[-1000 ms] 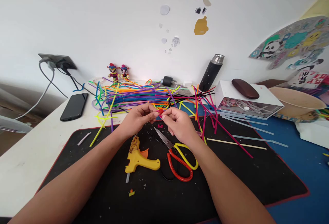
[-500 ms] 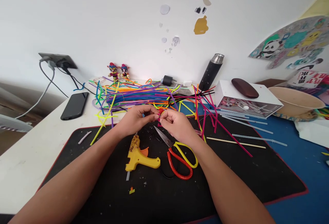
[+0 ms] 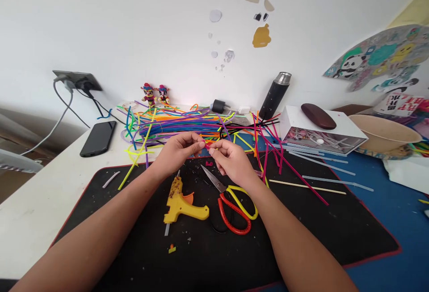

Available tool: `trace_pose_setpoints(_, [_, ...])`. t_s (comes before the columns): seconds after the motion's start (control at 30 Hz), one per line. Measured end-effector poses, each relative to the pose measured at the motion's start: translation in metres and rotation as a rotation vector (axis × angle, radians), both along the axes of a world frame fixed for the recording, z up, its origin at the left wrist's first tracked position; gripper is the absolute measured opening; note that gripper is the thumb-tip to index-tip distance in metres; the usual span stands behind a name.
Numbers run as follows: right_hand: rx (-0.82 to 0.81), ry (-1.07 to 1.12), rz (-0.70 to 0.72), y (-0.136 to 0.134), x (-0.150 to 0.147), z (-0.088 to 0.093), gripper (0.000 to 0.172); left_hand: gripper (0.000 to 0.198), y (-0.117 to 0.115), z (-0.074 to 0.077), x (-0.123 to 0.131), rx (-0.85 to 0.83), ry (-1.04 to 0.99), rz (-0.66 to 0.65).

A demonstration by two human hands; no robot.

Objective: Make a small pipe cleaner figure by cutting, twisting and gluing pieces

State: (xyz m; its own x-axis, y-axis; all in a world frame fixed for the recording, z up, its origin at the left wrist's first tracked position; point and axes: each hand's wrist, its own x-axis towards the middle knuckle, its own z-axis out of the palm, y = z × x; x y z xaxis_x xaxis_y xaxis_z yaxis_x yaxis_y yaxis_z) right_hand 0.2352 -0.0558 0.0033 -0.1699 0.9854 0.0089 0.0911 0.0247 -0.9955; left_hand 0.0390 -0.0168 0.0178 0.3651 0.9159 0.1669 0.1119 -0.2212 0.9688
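My left hand [image 3: 179,151] and my right hand [image 3: 230,155] meet above the far part of the black mat, fingertips pinched. Between them is a short magenta pipe cleaner piece [image 3: 207,146], partly hidden by the fingers. Just below, another small magenta piece [image 3: 209,163] lies on the mat. Nearer me are scissors [image 3: 231,200] with one red and one yellow handle, blades pointing up toward the hands. To their left rests a yellow hot glue gun [image 3: 181,205] on its side, a clear glue stick poking from its back.
Behind the hands, many coloured pipe cleaners [image 3: 181,126] lie heaped. Two small figures [image 3: 148,94] stand at the wall. A black flask [image 3: 275,96] leans by a white box [image 3: 348,124] with a brown case [image 3: 318,116] on top. A phone [image 3: 98,138] lies left, a wooden stick [image 3: 306,187] right.
The fingertips have shifted slightly, and a thin magenta piece shows between them where a red bit showed before. The small magenta piece on the mat is now in plainer sight.
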Motion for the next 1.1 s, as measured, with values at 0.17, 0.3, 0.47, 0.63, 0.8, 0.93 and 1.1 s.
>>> trace_pose_setpoints(0.17, [0.009, -0.007, -0.015, -0.0004, -0.0006, 0.0015, 0.024, 0.042, 0.0002, -0.0055, 0.0005, -0.026, -0.029, -0.021])
trace_pose_setpoints(0.3, [0.004, 0.003, -0.021, -0.0007, -0.0005, 0.0020, 0.022, 0.038, -0.0002, -0.0082, -0.0009, -0.041, -0.024, -0.024])
trace_pose_setpoints(0.47, [-0.002, -0.002, -0.050, 0.0000, -0.0009, 0.0015, 0.019, 0.041, -0.0009, -0.0057, -0.0002, -0.051, -0.002, -0.062])
trace_pose_setpoints(0.63, [0.011, -0.006, -0.073, 0.0008, -0.0011, 0.0013, 0.022, 0.041, -0.0007, -0.0046, -0.0002, -0.044, 0.024, -0.081])
trace_pose_setpoints(0.8, [0.024, -0.026, -0.074, -0.0002, -0.0005, 0.0012, 0.021, 0.041, -0.0019, -0.0034, 0.0010, -0.057, 0.010, -0.092])
trace_pose_setpoints(0.93, [0.037, -0.048, -0.058, -0.0007, -0.0001, -0.0007, 0.016, 0.044, -0.0021, -0.0025, 0.0012, -0.063, 0.024, -0.100])
trace_pose_setpoints(1.1, [0.066, -0.139, -0.046, -0.0020, 0.0007, 0.0000, 0.012, 0.043, -0.0001, -0.0033, -0.0008, -0.044, 0.041, -0.107])
